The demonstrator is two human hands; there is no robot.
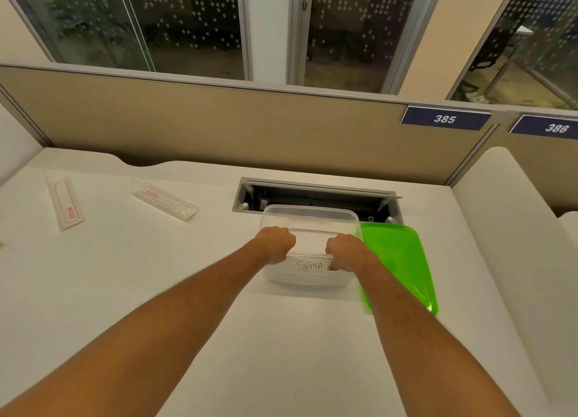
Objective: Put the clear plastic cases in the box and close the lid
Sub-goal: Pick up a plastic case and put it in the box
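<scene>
On the desk [281, 338] the person is steadying the open box [309, 219], both the left hand [276, 243] and right hand [345, 251] clenching its near rim, probably readying it for filling, while the lid [400, 260] is leaning at its right and two cases [164, 199] [65, 204] are lying far left.

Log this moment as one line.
stage: box prep | left hand + right hand: grip box near rim | lid: off, right of box | cases: on desk
</scene>
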